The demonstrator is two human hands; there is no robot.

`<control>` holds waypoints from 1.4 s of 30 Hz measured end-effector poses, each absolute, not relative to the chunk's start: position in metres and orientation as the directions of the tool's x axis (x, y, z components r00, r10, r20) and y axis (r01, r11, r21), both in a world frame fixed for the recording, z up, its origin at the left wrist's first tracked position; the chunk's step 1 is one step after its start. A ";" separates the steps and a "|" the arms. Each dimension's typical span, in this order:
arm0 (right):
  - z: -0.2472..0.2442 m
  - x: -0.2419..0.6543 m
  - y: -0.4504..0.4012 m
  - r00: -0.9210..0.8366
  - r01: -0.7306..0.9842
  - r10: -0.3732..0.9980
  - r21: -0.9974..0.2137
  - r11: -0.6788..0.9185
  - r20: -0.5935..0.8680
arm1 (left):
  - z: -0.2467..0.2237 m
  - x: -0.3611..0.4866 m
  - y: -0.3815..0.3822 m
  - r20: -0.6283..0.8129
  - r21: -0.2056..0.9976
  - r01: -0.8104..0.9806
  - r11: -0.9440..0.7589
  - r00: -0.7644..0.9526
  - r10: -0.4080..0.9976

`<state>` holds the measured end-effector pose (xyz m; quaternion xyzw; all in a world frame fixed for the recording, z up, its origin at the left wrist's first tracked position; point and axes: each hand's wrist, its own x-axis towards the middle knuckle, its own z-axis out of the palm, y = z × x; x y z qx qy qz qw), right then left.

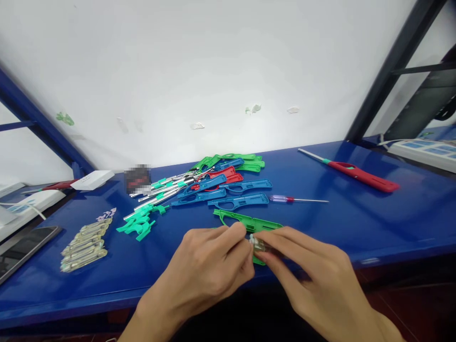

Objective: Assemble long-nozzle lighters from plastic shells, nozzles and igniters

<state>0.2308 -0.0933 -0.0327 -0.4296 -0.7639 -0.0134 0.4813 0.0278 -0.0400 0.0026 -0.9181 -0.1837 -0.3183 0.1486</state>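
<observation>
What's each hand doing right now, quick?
Left hand: fingers closed, bunched at the small part's tip; its own grip unclear.
Right hand: pinching a small translucent part.

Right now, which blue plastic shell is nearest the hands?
The frontmost blue shell, its wide end beside the screwdriver's handle; the other blue shells lie farther back.

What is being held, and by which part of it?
The right hand holds a small translucent piece by its sides. The left hand is at its pale end; whether it grips anything is hidden.
</observation>
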 end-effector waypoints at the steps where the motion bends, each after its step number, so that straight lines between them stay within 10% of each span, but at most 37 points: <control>1: -0.033 0.231 -0.093 -0.174 0.669 0.638 -0.385 0.636 0.750 | 0.003 0.028 -0.040 0.647 -0.166 0.438 -0.884 0.725 0.237; 28: -0.037 0.229 -0.094 -0.138 0.735 0.580 -0.310 0.603 0.802 | 0.003 0.025 -0.035 0.663 -0.119 0.450 -0.885 0.700 0.266; 35: -0.026 0.229 -0.088 0.003 0.392 0.834 -0.768 0.506 0.552 | 0.012 0.020 -0.035 0.552 0.524 0.374 -0.765 0.535 0.639; 42: -0.027 0.223 -0.088 -0.052 0.324 0.885 -0.830 0.454 0.463 | -0.002 0.049 -0.039 0.419 0.888 -0.017 -0.459 0.439 0.795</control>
